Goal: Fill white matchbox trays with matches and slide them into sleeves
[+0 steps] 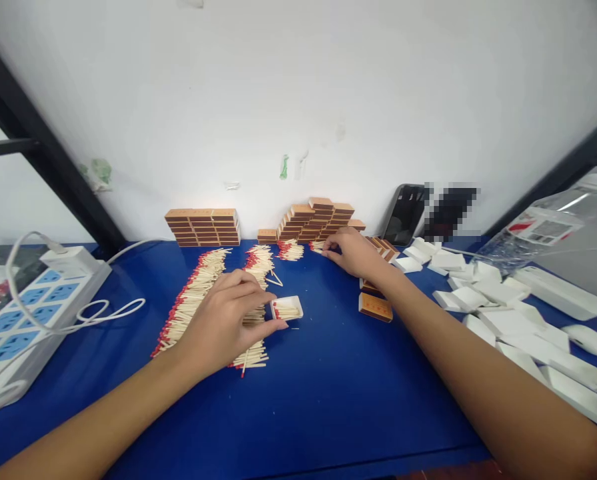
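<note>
Two bare hands over blue worktop [328,413]. Left hand [223,320]: thumb and fingers pinching left end of small white tray [299,308], which sits mid-worktop with some red-tipped matches [289,313] inside. Right hand [352,252]: fingers bent down at small match pile [314,246] near worktop's back edge; cannot tell whether they pinch any match. Long match rows [191,303] beside and partly behind left hand. Matchbox stacks [203,228] along back edge. White box-like pieces [508,323] heaped toward right edge
</note>
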{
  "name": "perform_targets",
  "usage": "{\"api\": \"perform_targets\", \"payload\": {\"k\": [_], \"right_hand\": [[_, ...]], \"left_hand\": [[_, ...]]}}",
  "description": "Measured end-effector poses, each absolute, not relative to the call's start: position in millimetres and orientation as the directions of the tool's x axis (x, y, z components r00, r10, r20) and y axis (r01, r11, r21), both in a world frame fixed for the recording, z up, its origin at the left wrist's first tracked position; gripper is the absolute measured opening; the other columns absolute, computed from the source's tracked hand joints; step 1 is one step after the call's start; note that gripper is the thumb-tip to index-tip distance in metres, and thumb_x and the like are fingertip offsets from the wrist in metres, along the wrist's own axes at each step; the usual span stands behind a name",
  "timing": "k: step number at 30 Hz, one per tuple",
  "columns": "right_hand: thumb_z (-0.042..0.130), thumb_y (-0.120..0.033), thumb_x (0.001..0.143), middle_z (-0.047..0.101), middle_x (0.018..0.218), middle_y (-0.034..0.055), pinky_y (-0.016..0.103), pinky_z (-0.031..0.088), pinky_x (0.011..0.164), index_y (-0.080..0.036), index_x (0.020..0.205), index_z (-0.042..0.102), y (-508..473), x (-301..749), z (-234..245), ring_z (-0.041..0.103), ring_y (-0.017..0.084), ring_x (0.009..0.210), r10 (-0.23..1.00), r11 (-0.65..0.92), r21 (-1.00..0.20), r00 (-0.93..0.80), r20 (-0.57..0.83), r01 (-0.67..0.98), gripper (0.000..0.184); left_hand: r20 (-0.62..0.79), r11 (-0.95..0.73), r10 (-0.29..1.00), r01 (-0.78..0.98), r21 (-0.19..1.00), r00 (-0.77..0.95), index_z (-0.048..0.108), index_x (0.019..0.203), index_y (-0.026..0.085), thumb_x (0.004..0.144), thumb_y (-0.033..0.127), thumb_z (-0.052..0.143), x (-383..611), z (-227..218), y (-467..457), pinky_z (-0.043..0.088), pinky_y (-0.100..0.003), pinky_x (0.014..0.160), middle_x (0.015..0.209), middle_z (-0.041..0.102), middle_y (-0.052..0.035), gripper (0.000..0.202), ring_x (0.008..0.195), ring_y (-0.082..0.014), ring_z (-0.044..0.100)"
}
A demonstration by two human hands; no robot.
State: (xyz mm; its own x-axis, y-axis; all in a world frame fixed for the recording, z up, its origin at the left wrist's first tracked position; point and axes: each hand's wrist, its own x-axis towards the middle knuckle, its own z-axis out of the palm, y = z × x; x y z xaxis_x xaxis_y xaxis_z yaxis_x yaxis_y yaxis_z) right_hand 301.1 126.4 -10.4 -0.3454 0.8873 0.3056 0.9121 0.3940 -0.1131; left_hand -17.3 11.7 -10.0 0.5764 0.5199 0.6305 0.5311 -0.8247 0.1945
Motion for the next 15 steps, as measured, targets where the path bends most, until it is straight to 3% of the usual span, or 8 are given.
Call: {"api": "perform_targets", "payload": {"k": [15], "right_hand": [[0.070,-0.015,0.093,0.076,0.094,0.0107,0.032,0.043,0.078,-0.017,0.085,0.075,111.5,288.7,1.5,0.066,0.025,0.092,0.916,0.375,-0.136,-0.344,0.207,0.917,0.010]], "left_hand": [[0.625,-0.829,0.512,0.529,0.180,0.589,0.077,0.106,0.017,0.088,0.043,0.084,-17.7,-8.7,12.8,0.054,-0.042,0.089,0.081,0.075,-0.0030,0.033,0.094,-0.0247,0.065]]}}
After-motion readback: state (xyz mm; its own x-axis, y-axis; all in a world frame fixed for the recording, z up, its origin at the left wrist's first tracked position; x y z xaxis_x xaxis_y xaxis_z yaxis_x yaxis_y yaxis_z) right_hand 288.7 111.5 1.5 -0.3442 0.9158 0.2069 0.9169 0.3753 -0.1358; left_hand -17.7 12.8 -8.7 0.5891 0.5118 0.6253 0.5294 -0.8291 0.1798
